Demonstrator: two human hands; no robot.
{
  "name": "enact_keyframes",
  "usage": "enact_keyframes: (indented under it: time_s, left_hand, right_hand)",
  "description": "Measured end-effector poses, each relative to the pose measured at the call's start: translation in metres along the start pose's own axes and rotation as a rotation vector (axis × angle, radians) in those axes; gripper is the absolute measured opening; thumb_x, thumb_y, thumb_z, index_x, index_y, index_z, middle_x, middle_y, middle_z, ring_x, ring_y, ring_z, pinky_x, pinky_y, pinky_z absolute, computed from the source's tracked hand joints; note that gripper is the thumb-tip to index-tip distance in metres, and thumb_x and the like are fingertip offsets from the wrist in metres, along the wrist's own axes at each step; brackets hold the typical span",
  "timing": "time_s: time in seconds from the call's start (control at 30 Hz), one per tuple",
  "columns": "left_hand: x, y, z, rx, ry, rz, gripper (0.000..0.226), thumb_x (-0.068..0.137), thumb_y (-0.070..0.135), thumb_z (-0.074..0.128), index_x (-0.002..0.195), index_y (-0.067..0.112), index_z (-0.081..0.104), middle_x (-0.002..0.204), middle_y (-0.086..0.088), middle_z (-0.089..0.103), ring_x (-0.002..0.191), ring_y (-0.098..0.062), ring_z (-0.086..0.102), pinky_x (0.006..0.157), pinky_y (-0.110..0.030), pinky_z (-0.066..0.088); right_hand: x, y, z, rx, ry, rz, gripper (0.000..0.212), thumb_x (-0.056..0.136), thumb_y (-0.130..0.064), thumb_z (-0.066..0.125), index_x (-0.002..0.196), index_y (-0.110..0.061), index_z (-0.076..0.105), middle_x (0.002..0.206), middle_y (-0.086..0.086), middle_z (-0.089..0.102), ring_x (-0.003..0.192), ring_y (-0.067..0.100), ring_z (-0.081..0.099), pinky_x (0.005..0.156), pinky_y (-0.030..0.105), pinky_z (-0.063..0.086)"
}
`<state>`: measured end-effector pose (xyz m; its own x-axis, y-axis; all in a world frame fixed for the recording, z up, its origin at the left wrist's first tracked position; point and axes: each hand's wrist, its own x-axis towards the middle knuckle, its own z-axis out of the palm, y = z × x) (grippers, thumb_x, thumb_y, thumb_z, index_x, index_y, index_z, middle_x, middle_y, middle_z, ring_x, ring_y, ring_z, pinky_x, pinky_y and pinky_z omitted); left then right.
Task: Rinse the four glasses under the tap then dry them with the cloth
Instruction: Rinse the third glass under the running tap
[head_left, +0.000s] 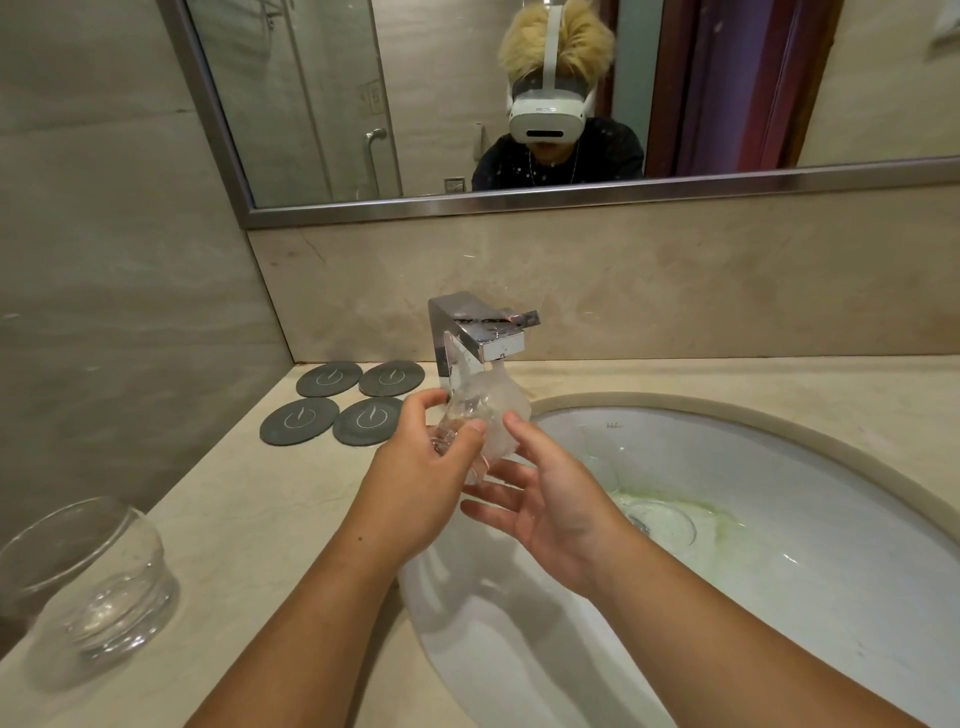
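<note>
My left hand (415, 493) grips a clear glass (480, 415), tilted under the chrome tap (480, 332), with water running into it. My right hand (550, 499) is just to the right of the glass, palm up, fingers spread, touching its lower side. A second clear glass (98, 577) stands on the counter at the near left. Another glass (657, 525) lies in the basin near the drain. No cloth is in view.
Several dark round coasters (343, 405) lie on the beige counter (249, 519) left of the tap. The white sink basin (779, 519) fills the right side, with a greenish stain near the drain. A mirror (519, 104) above shows a person wearing a headset.
</note>
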<state>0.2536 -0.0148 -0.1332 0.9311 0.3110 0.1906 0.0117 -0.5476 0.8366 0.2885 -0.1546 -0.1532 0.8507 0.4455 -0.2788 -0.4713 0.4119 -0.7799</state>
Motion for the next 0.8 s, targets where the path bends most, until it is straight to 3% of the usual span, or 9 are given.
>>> enact_keyframes:
  time_s: [0.17, 0.27, 0.33, 0.43, 0.5, 0.6, 0.7, 0.8]
  left_hand:
    - [-0.0014, 0.0006, -0.0002, 0.043, -0.053, 0.032, 0.048, 0.1, 0.052, 0.06, 0.143, 0.041, 0.039, 0.107, 0.026, 0.066, 0.086, 0.022, 0.062, 0.068, -0.001, 0.041]
    - [-0.0008, -0.003, -0.001, 0.081, -0.042, 0.087, 0.065, 0.091, 0.051, 0.075, 0.144, 0.04, 0.041, 0.126, 0.017, 0.062, 0.108, 0.004, 0.065, 0.088, -0.016, 0.05]
    - [-0.0009, -0.0039, -0.0015, 0.126, -0.03, 0.119, 0.072, 0.087, 0.049, 0.079, 0.147, 0.037, 0.042, 0.13, 0.012, 0.06, 0.115, -0.004, 0.062, 0.09, -0.02, 0.05]
    - [-0.0008, -0.0029, -0.0012, 0.127, -0.01, 0.11, 0.062, 0.091, 0.046, 0.076, 0.143, 0.036, 0.045, 0.126, 0.013, 0.063, 0.113, -0.004, 0.064, 0.084, -0.015, 0.046]
    - [0.0, -0.0011, -0.0022, 0.095, 0.003, 0.059, 0.05, 0.096, 0.044, 0.07, 0.139, 0.037, 0.047, 0.113, 0.02, 0.066, 0.1, 0.005, 0.066, 0.073, -0.005, 0.042]
    - [0.0018, 0.0003, -0.0035, 0.049, 0.019, 0.002, 0.039, 0.102, 0.043, 0.061, 0.139, 0.036, 0.047, 0.095, 0.024, 0.064, 0.079, 0.021, 0.058, 0.063, -0.002, 0.039]
    - [0.0018, -0.0002, -0.0041, 0.018, 0.018, -0.012, 0.036, 0.104, 0.043, 0.058, 0.138, 0.036, 0.048, 0.09, 0.027, 0.06, 0.074, 0.026, 0.055, 0.062, 0.0, 0.038]
    - [0.0024, -0.0006, -0.003, -0.037, 0.028, -0.032, 0.03, 0.103, 0.045, 0.059, 0.131, 0.039, 0.049, 0.085, 0.018, 0.067, 0.073, 0.017, 0.062, 0.064, -0.007, 0.04]
  right_hand:
    - [-0.0016, -0.0016, -0.001, -0.043, 0.066, -0.079, 0.036, 0.1, -0.042, 0.071, 0.111, -0.009, 0.08, 0.105, 0.017, 0.067, 0.08, 0.029, 0.073, 0.092, 0.049, 0.063]
    - [-0.0004, -0.0008, -0.0017, -0.06, 0.089, -0.088, 0.045, 0.096, -0.047, 0.075, 0.118, -0.008, 0.078, 0.125, 0.029, 0.07, 0.085, 0.031, 0.075, 0.091, 0.047, 0.065]
    - [-0.0007, -0.0005, -0.0012, -0.086, 0.077, -0.095, 0.048, 0.095, -0.049, 0.075, 0.121, -0.009, 0.077, 0.126, 0.026, 0.072, 0.089, 0.031, 0.076, 0.094, 0.048, 0.064]
    - [-0.0021, -0.0016, 0.0004, -0.089, 0.084, -0.098, 0.048, 0.095, -0.048, 0.074, 0.122, -0.009, 0.075, 0.112, 0.017, 0.072, 0.087, 0.031, 0.076, 0.092, 0.049, 0.063]
    - [-0.0031, -0.0034, 0.0014, -0.06, 0.089, -0.084, 0.043, 0.097, -0.046, 0.072, 0.121, -0.01, 0.072, 0.111, 0.016, 0.068, 0.085, 0.032, 0.074, 0.09, 0.05, 0.063]
    - [-0.0038, -0.0052, 0.0018, -0.02, 0.085, -0.055, 0.034, 0.102, -0.036, 0.068, 0.123, -0.01, 0.069, 0.112, 0.019, 0.068, 0.08, 0.032, 0.074, 0.084, 0.049, 0.063]
    - [-0.0037, -0.0041, 0.0015, -0.019, 0.089, -0.042, 0.03, 0.102, -0.029, 0.068, 0.123, -0.009, 0.066, 0.109, 0.018, 0.066, 0.079, 0.031, 0.073, 0.092, 0.054, 0.062]
    - [-0.0054, -0.0042, 0.0027, -0.029, 0.061, -0.008, 0.03, 0.101, -0.034, 0.07, 0.118, -0.01, 0.07, 0.111, 0.017, 0.067, 0.086, 0.03, 0.071, 0.09, 0.052, 0.063]
